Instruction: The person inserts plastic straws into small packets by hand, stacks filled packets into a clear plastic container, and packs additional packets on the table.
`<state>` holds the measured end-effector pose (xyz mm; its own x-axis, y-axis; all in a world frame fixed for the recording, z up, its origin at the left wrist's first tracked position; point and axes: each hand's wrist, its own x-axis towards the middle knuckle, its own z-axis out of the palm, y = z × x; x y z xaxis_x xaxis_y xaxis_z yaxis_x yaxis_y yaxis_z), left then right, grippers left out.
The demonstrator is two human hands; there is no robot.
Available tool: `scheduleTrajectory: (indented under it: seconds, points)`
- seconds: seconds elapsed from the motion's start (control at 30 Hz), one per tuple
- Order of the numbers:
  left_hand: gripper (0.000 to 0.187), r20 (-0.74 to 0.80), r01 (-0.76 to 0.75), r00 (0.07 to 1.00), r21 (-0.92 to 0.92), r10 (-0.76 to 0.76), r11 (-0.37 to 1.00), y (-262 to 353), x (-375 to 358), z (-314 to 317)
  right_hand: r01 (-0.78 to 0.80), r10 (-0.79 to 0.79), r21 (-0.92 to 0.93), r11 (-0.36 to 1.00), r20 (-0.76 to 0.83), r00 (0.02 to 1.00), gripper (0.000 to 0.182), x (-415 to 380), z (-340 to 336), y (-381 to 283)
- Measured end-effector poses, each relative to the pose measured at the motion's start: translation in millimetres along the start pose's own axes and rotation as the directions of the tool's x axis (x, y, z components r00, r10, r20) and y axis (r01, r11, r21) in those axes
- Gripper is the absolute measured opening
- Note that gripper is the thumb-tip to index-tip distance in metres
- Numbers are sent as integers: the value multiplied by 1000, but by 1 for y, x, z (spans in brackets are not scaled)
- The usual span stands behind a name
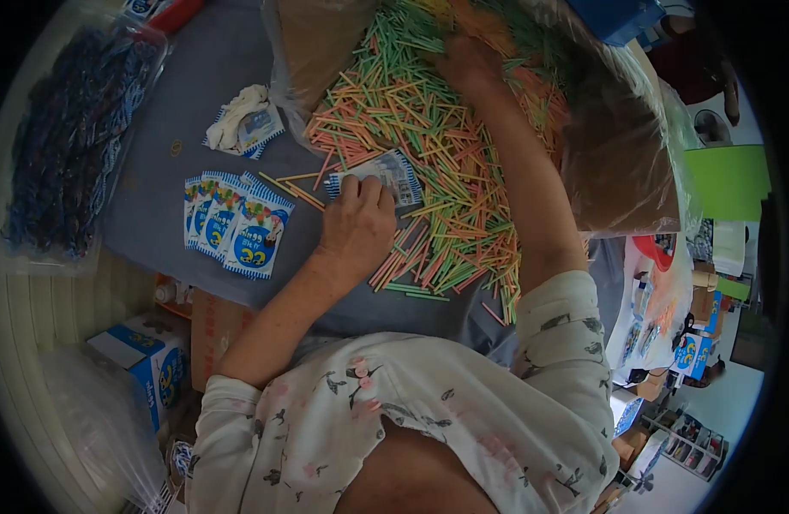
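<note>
My left hand [360, 224] rests at the near edge of a blue-and-white packet [398, 177], its fingers curled and closed on it. That packet lies printed side up against a large heap of thin pastel sticks [411, 111] in green, yellow, orange and pink. Farther out, my right hand [470, 67] reaches into the far part of the heap; motion blur hides its fingers and anything in them. Left of my left hand several blue-and-white packets [255, 236] overlap in a fanned row. A whitish crumpled cloth or glove [240, 116] lies on another packet [264, 128].
A clear plastic tub [86, 146] of blue-striped wrappers stands at the left on the grey cloth [231, 51]. Brown cardboard lined with plastic [621, 171] borders the heap at the right. A blue-and-white carton [150, 364] sits below on the left. Another person [694, 64] shows at upper right.
</note>
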<state>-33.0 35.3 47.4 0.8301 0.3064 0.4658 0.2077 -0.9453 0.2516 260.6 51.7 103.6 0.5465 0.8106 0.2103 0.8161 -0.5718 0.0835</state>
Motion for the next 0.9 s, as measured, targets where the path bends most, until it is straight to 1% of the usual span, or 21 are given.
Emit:
scheduleTrajectory:
  seconds: [0.03, 0.1, 0.17, 0.2, 0.23, 0.27, 0.3, 0.33, 0.37, 0.4, 0.47, 0.5, 0.53, 0.6, 0.63, 0.67, 0.7, 0.8, 0.83, 0.87, 0.9]
  points:
    - [16, 0, 4, 1000, 10, -4, 1000, -2, 0, -3, -8, 9, 52, 999, -13, 1000, 39, 1, -1, 0]
    - [19, -30, -8, 1000, -158, 3, 987, -9, 0, -10, -12, 15, 109, 994, -31, 999, 40, 4, -1, -2]
    - [20, -37, -12, 999, -174, 6, 985, -14, -4, -8, -43, 58, 213, 976, -62, 996, 37, 5, 0, -2]
    - [21, -41, -15, 999, -199, 7, 980, -14, -5, -7, -47, 63, 215, 975, -65, 996, 37, 4, 6, 2]
    - [21, -39, -18, 999, -199, 11, 980, -12, -7, -5, -2, 47, 515, 857, -74, 996, 35, 0, 13, 7]
    - [21, -58, -38, 998, -200, 27, 979, -10, -8, -4, 46, 34, 760, 648, -90, 995, 33, 0, 18, 13]
    - [21, -77, -56, 996, -201, 42, 978, -8, -7, -5, 47, 35, 761, 647, -90, 995, 33, -3, 15, 16]
    - [21, -76, -55, 996, -200, 41, 978, -9, -6, -7, 99, 39, 881, 463, -132, 991, 30, -9, 13, 20]
    - [16, -82, -9, 996, -311, -17, 951, -11, -5, -10, 150, 53, 954, 258, -169, 984, 28, -15, 12, 21]
    - [11, -80, 35, 994, -419, -75, 907, -12, -3, -13, 146, 55, 955, 260, -166, 985, 28, -20, 11, 21]
    - [12, -115, 7, 992, -395, -57, 918, -19, 2, -21, 61, 199, 998, -21, -56, 978, 26, -32, 6, 22]
    - [13, -153, -20, 987, -366, -39, 930, -21, 4, -23, 59, 202, 998, -17, -54, 978, 26, -41, -3, 20]
    - [13, -153, -22, 988, -372, -37, 928, -22, 5, -23, 95, 245, 994, -60, -78, 966, 28, -49, -18, 15]
    - [16, -103, -109, 990, -156, 94, 982, -20, 1, -22, 122, 289, 988, -97, -90, 953, 30, -56, -26, 20]
    - [16, -105, -107, 990, -161, 91, 981, -19, -3, -22, 69, 94, 944, -322, -41, 995, 33, -58, -29, 31]
    - [14, -50, -55, 998, -189, 46, 980, -18, -7, -22, -22, -106, 855, -518, -39, 994, 36, -58, -31, 38]
    - [12, 8, -8, 1000, -216, 10, 976, -18, -7, -21, -12, -95, 858, -513, -43, 995, 36, -58, -30, 37]
    - [8, 15, 31, 1000, -329, -28, 944, -17, -6, -36, -42, -80, 864, -502, 2, 997, 41, -73, -17, 24]
    - [8, 13, 39, 999, -327, -37, 944, -19, -7, -34, -58, -56, 891, -451, 37, 998, 45, -80, -15, 17]
    - [7, 10, 79, 997, -396, -82, 915, -24, -6, -31, -75, -34, 912, -403, 67, 997, 49, -85, -15, 9]
    - [6, 10, 114, 992, -461, -123, 880, -28, -3, -33, -76, -45, 910, -408, 64, 997, 49, -89, -16, 2]
